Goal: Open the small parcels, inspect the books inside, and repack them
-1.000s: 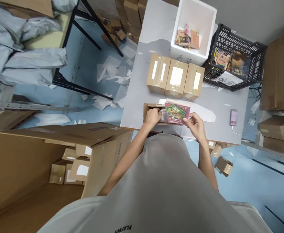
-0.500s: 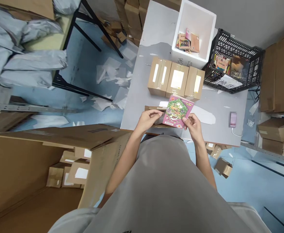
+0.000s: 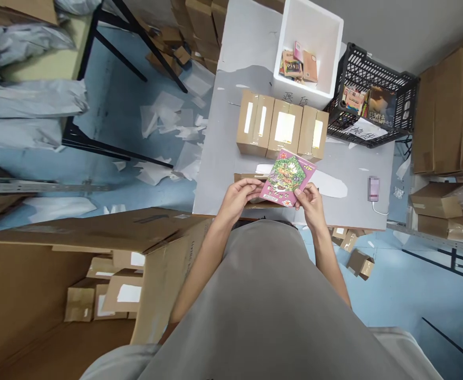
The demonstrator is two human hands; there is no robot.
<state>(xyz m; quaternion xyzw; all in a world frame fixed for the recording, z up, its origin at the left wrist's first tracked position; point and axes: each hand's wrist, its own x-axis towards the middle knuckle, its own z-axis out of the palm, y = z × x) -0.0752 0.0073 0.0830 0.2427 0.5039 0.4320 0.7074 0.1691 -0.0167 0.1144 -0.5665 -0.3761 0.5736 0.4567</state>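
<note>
Well, the right fingers (image 3: pixel 303 199) pinch the pink booklet (image 3: pixel 288 178); the left fingers (image 3: pixel 251 182) meet its edge, grip unclear

A purple booklet (image 3: pixel 287 178) is above the surface (image 3: pixel 219 142), between two hands.
The right grip (image 3: pixel 299 199) pinches its lower right corner, and the left grip (image 3: pixel 258 190) is at its left edge. Under it lies a cardboard carton (image 3: pixel 244 177); beyond, three taped boxes (image 3: pixel 283 125) stand together, near a white bin (image 3: pixel 306 94) and a black crate (image 3: pixel 404 103).
</note>
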